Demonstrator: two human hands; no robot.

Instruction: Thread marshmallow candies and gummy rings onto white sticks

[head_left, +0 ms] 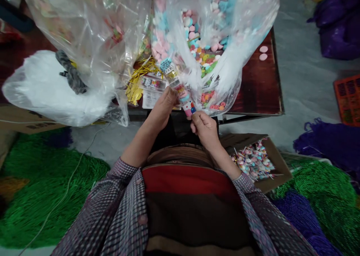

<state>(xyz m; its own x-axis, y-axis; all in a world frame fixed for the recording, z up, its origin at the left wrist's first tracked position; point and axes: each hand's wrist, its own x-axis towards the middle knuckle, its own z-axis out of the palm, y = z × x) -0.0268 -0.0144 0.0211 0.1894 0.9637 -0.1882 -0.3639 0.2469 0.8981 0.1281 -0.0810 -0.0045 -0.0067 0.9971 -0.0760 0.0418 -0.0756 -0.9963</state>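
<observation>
Between my two hands is a narrow, printed clear candy bag (184,96) with colourful sweets inside, held at a slant. My left hand (168,100) pinches its left side around the middle. At its lower end, the fingers of my right hand (204,126) are closed on the pink and blue printed corner. Just beyond lies a large clear plastic bag (239,49) of pink, white and blue candies, with ring-shaped gummies near its mouth. Left of my left hand, gold twist ties (140,79) lie beside flat printed packets (153,84).
A dark red table (260,87) carries the bags; two pink candies (263,53) sit near its right edge. More plastic bags (92,27) crowd the left side. Below right stands a cardboard box (277,162) of wrapped candy pieces. Green strands (42,196) cover the floor at left.
</observation>
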